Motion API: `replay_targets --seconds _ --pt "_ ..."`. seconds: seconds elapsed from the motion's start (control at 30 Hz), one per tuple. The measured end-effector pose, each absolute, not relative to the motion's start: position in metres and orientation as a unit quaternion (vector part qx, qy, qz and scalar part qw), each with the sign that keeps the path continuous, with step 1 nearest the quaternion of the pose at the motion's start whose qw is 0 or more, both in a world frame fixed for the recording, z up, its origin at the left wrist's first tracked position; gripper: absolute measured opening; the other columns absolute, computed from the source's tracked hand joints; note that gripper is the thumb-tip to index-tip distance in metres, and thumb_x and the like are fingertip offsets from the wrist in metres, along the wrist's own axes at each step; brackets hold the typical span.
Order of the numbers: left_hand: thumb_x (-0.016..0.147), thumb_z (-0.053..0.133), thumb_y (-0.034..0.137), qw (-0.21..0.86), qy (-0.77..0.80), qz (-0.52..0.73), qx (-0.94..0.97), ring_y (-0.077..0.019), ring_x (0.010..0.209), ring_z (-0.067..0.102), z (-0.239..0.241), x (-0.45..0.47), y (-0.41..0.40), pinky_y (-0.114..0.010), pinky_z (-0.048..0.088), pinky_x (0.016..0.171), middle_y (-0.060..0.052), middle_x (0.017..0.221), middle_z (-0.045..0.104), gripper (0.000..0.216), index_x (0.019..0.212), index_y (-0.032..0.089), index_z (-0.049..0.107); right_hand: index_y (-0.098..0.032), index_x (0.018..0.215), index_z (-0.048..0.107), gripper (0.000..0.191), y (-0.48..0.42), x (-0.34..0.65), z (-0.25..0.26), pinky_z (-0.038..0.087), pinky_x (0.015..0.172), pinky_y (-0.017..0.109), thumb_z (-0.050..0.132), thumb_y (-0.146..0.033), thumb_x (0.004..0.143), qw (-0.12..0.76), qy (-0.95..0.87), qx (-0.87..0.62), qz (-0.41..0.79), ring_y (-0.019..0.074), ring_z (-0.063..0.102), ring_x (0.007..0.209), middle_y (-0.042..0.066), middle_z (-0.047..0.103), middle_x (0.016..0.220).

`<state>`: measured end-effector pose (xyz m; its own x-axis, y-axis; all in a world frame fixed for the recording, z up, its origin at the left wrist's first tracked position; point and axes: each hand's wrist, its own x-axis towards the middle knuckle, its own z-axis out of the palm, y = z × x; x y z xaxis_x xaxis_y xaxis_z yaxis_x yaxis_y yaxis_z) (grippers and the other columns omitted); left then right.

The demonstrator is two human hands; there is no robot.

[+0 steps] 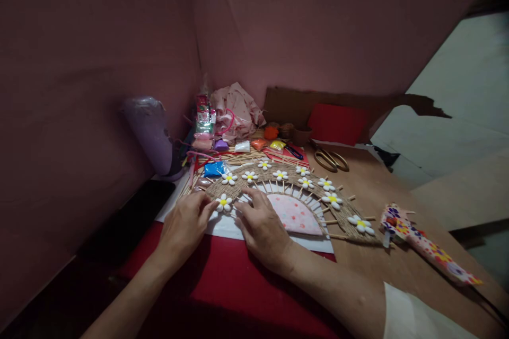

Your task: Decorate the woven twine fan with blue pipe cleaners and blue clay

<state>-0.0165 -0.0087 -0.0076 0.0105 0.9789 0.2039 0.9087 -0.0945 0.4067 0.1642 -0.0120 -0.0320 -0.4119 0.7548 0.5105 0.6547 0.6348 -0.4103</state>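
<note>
A half-round craft piece (286,180) of woven jute and wooden sticks lies on the table, with a pink dotted centre (296,215). Several white flowers with yellow middles are set along its arc. My left hand (183,226) and my right hand (260,225) rest on its left end, fingers pressed down on either side of one white flower (224,203). Both hands lie fairly flat and hold nothing that I can see.
Gold-handled scissors (331,160) lie behind the piece. Small packets of coloured clay (217,169), a pink cloth (236,108) and a purple object (149,132) crowd the back left. A patterned glue gun (421,243) lies at the right. Red paper (222,280) covers the near table.
</note>
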Motion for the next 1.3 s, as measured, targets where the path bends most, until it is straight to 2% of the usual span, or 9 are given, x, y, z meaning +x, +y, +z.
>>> replay_targets --seconds 0.2,0.43,0.6,1.13,1.3 --pt "0.084 0.047 0.041 0.091 0.679 0.203 0.699 -0.0190 0.074 0.055 -0.0079 -0.0124 -0.0032 -0.029 0.035 0.062 -0.004 0.077 0.062 0.026 0.074 0.021 0.059 -0.012 0.101 0.061 0.020 -0.0123 0.1640 -0.0316 0.037 0.102 0.043 0.053 -0.011 0.082 0.340 -0.836 -0.424 0.077 0.0255 0.041 0.118 0.017 0.047 0.122" --pt "0.086 0.041 0.043 0.121 0.673 0.203 0.700 -0.0187 0.073 0.056 -0.0033 -0.0152 -0.0045 -0.027 0.034 0.060 -0.004 0.076 0.064 0.032 0.073 0.021 0.060 -0.015 0.100 0.060 0.020 -0.0125 0.1640 -0.0313 0.039 0.099 0.048 0.052 -0.010 0.082 0.351 -0.834 -0.418 0.079 0.0264 0.042 0.118 0.015 0.047 0.122" --pt "0.082 0.047 0.045 0.110 0.687 0.190 0.693 -0.0188 0.071 0.057 -0.0035 -0.0136 -0.0021 -0.027 0.032 0.058 -0.004 0.075 0.065 0.028 0.072 0.021 0.060 -0.014 0.101 0.060 0.020 -0.0132 0.1642 -0.0309 0.038 0.100 0.047 0.053 -0.011 0.082 0.346 -0.835 -0.421 0.079 0.0263 0.042 0.118 0.016 0.047 0.122" --pt "0.083 0.046 0.042 0.153 0.666 0.223 0.695 -0.0166 0.066 0.055 -0.0057 -0.0185 -0.0005 -0.027 0.033 0.059 -0.002 0.069 0.062 0.029 0.070 0.020 0.061 -0.013 0.100 0.060 0.020 -0.0135 0.1643 -0.0295 0.037 0.101 0.046 0.053 -0.010 0.082 0.344 -0.835 -0.422 0.078 0.0259 0.042 0.118 0.017 0.048 0.122" --pt "0.077 0.054 0.042 0.150 0.673 0.227 0.688 -0.0168 0.066 0.055 -0.0079 -0.0201 0.0000 -0.027 0.033 0.058 -0.001 0.067 0.062 0.025 0.068 0.020 0.061 -0.013 0.099 0.061 0.019 -0.0137 0.1640 -0.0295 0.038 0.100 0.047 0.053 -0.011 0.082 0.341 -0.837 -0.421 0.078 0.0261 0.042 0.118 0.016 0.048 0.122"
